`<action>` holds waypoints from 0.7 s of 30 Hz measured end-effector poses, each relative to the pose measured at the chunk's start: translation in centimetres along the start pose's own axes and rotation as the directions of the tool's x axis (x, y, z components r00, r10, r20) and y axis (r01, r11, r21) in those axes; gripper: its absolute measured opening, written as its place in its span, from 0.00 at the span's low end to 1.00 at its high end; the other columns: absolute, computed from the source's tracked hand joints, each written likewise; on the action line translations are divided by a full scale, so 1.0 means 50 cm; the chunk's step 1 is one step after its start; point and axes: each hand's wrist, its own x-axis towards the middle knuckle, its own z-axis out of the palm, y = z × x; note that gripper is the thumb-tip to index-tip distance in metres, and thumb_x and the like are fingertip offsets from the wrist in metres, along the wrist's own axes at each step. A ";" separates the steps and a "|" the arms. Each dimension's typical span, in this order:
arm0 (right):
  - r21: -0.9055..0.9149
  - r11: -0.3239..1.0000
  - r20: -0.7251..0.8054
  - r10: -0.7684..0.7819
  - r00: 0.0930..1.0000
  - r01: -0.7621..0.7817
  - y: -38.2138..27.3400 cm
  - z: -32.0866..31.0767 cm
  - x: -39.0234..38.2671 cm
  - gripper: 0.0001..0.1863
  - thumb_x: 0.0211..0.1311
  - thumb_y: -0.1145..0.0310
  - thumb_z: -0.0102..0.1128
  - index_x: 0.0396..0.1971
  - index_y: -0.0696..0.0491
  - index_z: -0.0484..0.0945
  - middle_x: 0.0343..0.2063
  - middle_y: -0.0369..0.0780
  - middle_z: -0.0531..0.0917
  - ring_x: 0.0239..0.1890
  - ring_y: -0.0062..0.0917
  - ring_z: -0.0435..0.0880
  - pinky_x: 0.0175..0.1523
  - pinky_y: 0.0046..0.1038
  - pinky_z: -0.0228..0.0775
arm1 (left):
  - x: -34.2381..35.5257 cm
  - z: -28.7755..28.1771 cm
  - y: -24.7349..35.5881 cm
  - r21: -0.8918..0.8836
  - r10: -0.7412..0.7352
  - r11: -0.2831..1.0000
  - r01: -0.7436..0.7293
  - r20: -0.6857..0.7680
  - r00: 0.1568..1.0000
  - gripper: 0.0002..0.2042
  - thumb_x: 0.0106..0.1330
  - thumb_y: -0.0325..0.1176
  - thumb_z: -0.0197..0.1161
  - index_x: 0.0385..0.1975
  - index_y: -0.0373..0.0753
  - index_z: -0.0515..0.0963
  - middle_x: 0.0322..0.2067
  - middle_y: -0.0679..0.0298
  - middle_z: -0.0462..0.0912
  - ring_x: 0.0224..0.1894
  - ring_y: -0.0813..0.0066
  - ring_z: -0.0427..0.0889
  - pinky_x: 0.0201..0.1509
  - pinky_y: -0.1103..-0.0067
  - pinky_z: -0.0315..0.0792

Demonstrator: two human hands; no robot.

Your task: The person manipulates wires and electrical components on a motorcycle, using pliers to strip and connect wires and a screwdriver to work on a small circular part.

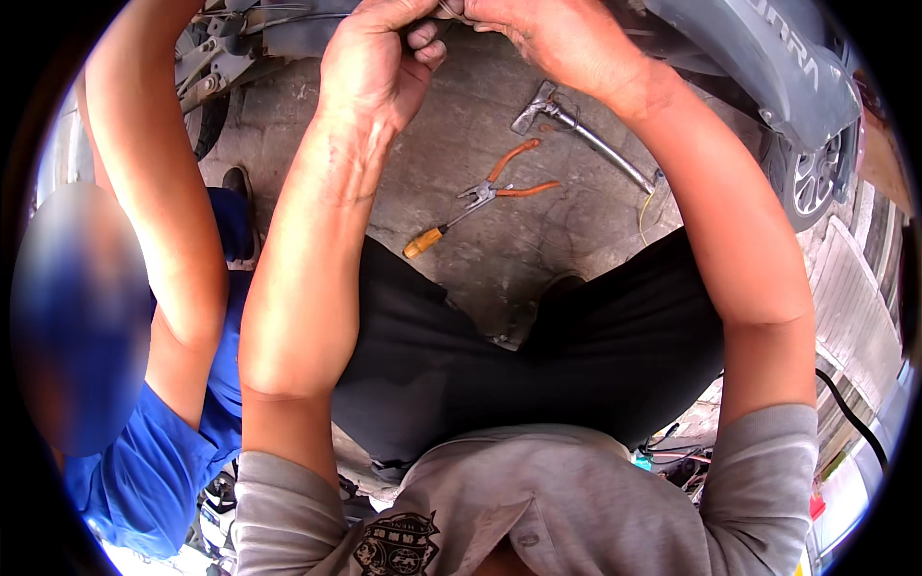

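Note:
My left hand and my right hand meet at the top edge, under the vehicle's underside. Both have curled fingers pinched close together, and a small thin piece that I cannot make out shows between them. The fingertips are partly cut off by the frame. Below them on the ground lie pliers with orange handles, jaws pointing left. A screwdriver with a yellow-orange handle lies with its shaft against the pliers. To the right, under my right forearm, rests a hammer with a metal handle.
On my left, a co-worker in a blue shirt reaches an arm upward, close beside my left forearm. A grey body panel and a wheel stand at the right. A thin yellowish wire lies near the hammer's handle end.

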 end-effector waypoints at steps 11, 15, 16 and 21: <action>0.479 0.670 0.414 0.397 0.819 -0.567 -0.031 0.047 -0.216 0.13 0.69 0.68 0.63 0.51 0.51 0.84 0.42 0.42 0.86 0.49 0.40 0.85 0.57 0.35 0.78 | -0.029 -0.045 -0.031 0.998 -0.542 -0.031 -0.064 0.037 0.840 0.12 0.70 0.40 0.65 0.41 0.38 0.84 0.31 0.62 0.85 0.36 0.73 0.84 0.43 0.71 0.77; -0.370 0.501 0.549 0.797 0.251 -0.782 0.145 0.174 -0.344 0.26 0.72 0.51 0.58 0.57 0.55 0.81 0.53 0.48 0.86 0.56 0.46 0.84 0.62 0.42 0.74 | -0.001 -0.026 -0.145 0.998 -0.662 0.002 0.063 -0.046 0.748 0.14 0.72 0.38 0.63 0.51 0.37 0.83 0.39 0.57 0.88 0.34 0.68 0.88 0.44 0.70 0.81; -0.493 0.423 0.500 0.853 0.150 -0.760 0.167 0.206 -0.357 0.29 0.72 0.47 0.57 0.58 0.56 0.80 0.54 0.50 0.85 0.57 0.46 0.83 0.63 0.43 0.74 | -0.001 -0.033 -0.157 0.961 -0.640 0.186 0.207 -0.042 0.767 0.14 0.73 0.39 0.63 0.51 0.36 0.82 0.37 0.58 0.87 0.33 0.70 0.87 0.42 0.72 0.81; -0.266 0.113 0.194 0.979 0.061 -0.957 0.181 0.344 -0.438 0.28 0.70 0.47 0.60 0.55 0.57 0.81 0.52 0.52 0.86 0.59 0.45 0.83 0.64 0.41 0.74 | -0.012 -0.036 -0.148 0.856 -0.578 0.402 0.325 -0.037 0.815 0.13 0.72 0.39 0.66 0.48 0.36 0.82 0.35 0.62 0.87 0.34 0.74 0.86 0.39 0.75 0.82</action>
